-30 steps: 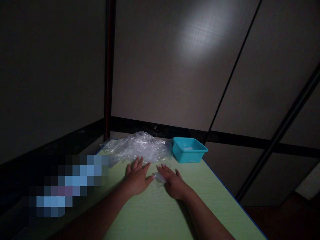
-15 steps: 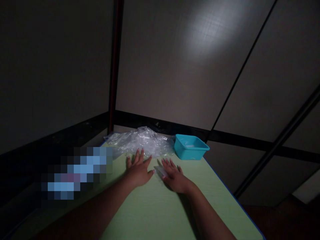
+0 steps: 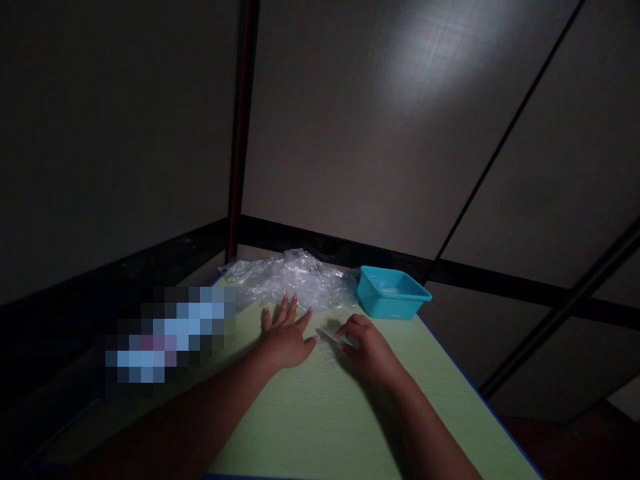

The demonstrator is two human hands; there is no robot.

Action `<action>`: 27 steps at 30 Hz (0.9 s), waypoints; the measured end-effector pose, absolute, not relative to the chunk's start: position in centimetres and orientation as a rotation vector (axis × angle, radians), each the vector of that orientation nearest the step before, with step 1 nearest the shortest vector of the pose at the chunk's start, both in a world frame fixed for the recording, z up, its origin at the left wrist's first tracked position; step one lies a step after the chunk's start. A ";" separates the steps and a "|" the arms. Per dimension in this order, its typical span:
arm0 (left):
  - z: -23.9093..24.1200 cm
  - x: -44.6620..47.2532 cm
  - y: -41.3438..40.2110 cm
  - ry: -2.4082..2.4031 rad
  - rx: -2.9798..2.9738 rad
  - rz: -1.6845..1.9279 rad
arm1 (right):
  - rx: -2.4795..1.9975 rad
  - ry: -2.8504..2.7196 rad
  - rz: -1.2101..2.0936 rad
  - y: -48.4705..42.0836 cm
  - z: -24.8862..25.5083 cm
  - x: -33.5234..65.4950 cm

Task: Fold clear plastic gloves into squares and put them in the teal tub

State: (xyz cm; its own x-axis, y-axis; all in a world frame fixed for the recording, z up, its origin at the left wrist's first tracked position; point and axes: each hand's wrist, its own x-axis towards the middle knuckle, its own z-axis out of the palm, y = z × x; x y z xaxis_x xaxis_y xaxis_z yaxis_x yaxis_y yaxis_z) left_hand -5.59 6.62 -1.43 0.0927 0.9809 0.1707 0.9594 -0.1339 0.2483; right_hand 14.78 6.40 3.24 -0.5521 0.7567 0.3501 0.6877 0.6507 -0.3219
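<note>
My left hand (image 3: 286, 335) lies flat on the green table (image 3: 320, 420) with its fingers spread, holding nothing. My right hand (image 3: 369, 347) sits just to its right with the fingers curled and pinched on a small clear plastic piece (image 3: 334, 337) that rests on the table between the two hands. Just beyond my fingertips lies a crumpled heap of clear plastic bags (image 3: 293, 280). To the right of the heap stands a teal plastic tub (image 3: 391, 292) with something pale inside.
The table's right edge (image 3: 475, 393) runs close beside my right arm. Dark wall panels with black rails stand behind the table. A blurred-out patch covers the area at the left. The room is dim.
My right hand has gone from lying flat over the clear piece to curling its fingers onto it. The view has shifted slightly left and down. My left hand has stayed flat.
</note>
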 end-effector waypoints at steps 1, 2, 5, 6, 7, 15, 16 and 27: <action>-1.4 -5.6 6.6 2.015 2.264 0.447 | -1.116 -2.407 0.209 6.3 3.3 14.7; -1.4 -5.6 6.6 2.012 2.264 0.443 | -1.100 -2.413 0.220 6.2 3.3 14.6; -1.3 -5.5 6.6 2.011 2.265 0.437 | -1.059 -2.432 0.267 6.1 3.1 14.4; -1.3 -5.5 6.6 2.016 2.261 0.429 | -1.053 -2.434 0.293 6.1 3.0 14.4; -1.2 -5.5 6.6 2.020 2.255 0.418 | -1.047 -2.435 0.323 6.1 3.0 14.3; -1.1 -5.5 6.5 2.007 2.260 0.416 | -0.915 -2.440 0.418 6.2 2.8 14.4; -1.2 -5.6 6.5 2.005 2.264 0.424 | -0.898 -2.452 0.421 6.2 2.8 14.4; 0.6 -5.7 6.2 1.930 2.228 0.543 | -1.025 -2.505 0.427 5.9 2.9 14.3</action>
State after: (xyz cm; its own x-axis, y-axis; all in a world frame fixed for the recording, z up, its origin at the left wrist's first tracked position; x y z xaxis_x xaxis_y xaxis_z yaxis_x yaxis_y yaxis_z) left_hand -5.67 6.16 0.55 0.1098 0.9784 0.1750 0.9263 -0.1645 0.3390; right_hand 14.31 5.94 2.90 -0.6519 0.7176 0.2453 0.5958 0.6847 -0.4197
